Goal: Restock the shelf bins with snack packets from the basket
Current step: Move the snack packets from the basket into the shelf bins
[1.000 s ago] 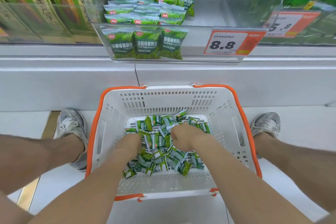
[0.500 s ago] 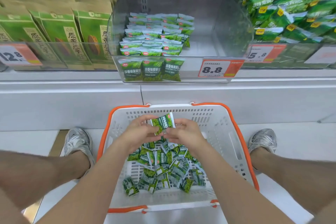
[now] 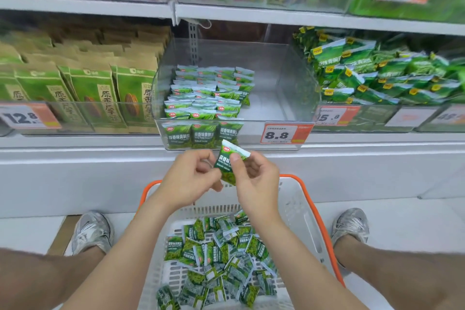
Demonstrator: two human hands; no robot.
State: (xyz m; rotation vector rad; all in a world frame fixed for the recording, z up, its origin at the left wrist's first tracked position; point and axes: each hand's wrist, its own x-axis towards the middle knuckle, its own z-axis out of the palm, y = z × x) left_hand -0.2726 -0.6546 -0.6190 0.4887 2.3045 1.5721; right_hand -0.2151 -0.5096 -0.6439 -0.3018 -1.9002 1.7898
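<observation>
A small green snack packet is held upright above the white basket with orange rim, just below the clear shelf bin. My right hand pinches its right edge with thumb in front. My left hand pinches its lower left edge, fingers curled. Several loose green packets lie heaped in the basket. The bin holds neat rows of the same packets on its left half; its right half is bare.
An 8.8 price tag hangs on the bin's front. Brown-green bags fill the bin to the left, larger green packs the bin to the right. A shelf runs above. My shoes flank the basket.
Both hands came up out of the basket's heap with one packet and rose to just below the bin's front. The view tilted up, showing more of the shelves.
</observation>
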